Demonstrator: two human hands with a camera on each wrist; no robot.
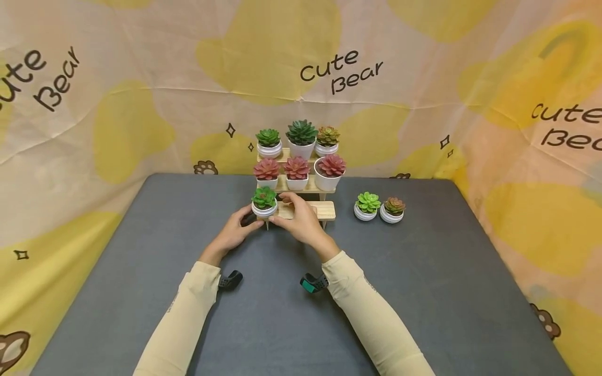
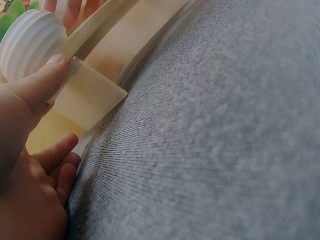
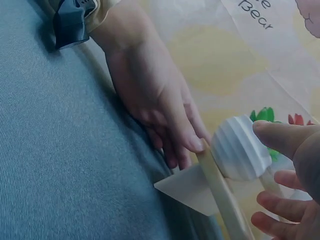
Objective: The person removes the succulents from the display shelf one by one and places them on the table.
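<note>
A green succulent (image 1: pixel 264 197) in a ribbed white pot (image 3: pixel 240 148) stands at the left end of the lowest tier of a wooden stand (image 1: pixel 324 210). My left hand (image 1: pixel 236 230) is at that end, its thumb (image 2: pixel 50 72) touching the board's edge beside the pot. Its lower fingers are loosely bent beneath; where the index finger ends is partly hidden. My right hand (image 1: pixel 301 219) is spread on the pot's other side. In the right wrist view its thumb (image 3: pixel 280 137) lies against the pot and its other fingers are apart.
Three pink succulents (image 1: pixel 297 168) stand on the middle tier. On the top tier are three potted succulents (image 1: pixel 302 137). A light green succulent (image 1: pixel 367 203) and a reddish-brown one (image 1: pixel 393 210) stand on the grey table (image 1: pixel 423 282) to the right. A printed cloth (image 1: pixel 188 115) hangs behind.
</note>
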